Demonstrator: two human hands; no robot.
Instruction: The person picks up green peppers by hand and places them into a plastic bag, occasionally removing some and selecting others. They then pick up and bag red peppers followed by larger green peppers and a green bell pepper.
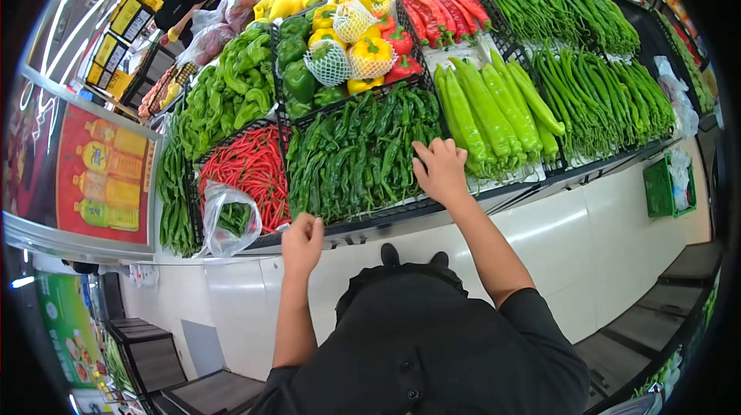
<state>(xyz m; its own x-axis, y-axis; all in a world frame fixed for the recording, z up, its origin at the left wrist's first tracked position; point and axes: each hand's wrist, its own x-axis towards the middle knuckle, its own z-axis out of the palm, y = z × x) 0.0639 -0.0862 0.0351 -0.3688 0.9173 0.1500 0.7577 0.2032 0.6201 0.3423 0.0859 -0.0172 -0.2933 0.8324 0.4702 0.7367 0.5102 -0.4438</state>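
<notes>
My right hand reaches over the right edge of a crate of wrinkled dark green peppers. Its fingers are apart and bent, with the tips at the peppers; I see nothing held. Large light green peppers lie just right of it. My left hand hangs at the front edge of the stand, fingers curled closed; whether anything is in them is hidden. Near it are thin red chilies, with a clear plastic bag of green peppers resting on their front part.
Bell peppers, some in foam nets, fill a crate behind. Long red peppers and slim green peppers lie at the right. A drinks poster panel stands left. A green basket sits on the floor right.
</notes>
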